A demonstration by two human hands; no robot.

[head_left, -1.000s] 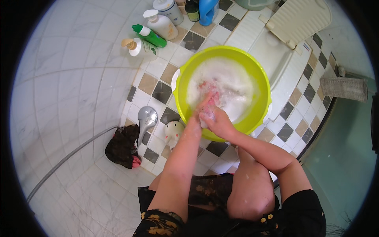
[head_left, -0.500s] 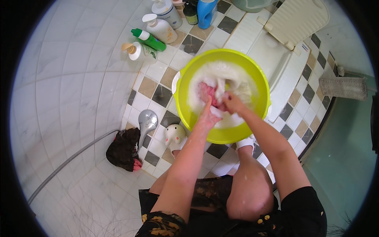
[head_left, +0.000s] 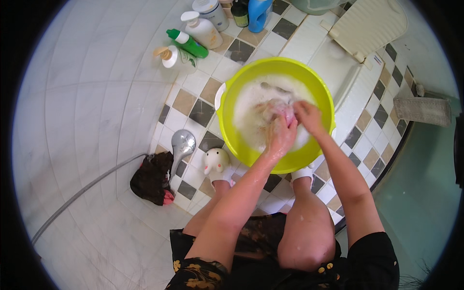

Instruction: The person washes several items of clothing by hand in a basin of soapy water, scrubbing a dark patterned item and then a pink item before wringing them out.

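A yellow-green basin (head_left: 231, 133) full of white suds (head_left: 249, 104) is in front of me. Over the foam, my left hand (head_left: 282, 135) is closed on a wet, soapy pink cloth (head_left: 285, 112), its fingers pointing away from me. My right hand (head_left: 308, 116) grips the same cloth from the right, knuckles up, fingers curled and slightly blurred. Suds cover part of the cloth, so its shape and full size cannot be made out. Beige fabric (head_left: 263, 107) shows through the foam beside it.
A shower head (head_left: 183, 142) on a grey hose lies left, by a dark bundle of cloth (head_left: 152, 179). Pump bottles (head_left: 203, 31), a green bottle (head_left: 189, 44) and a blue bottle (head_left: 259, 14) line the wall. A white washboard-like panel (head_left: 369, 24) and grey mat (head_left: 423, 109) are right.
Both hands have moved right and slightly up in the basin, bringing the pink cloth along and bunching it between them. The foam has spread, and the view has shifted slightly.
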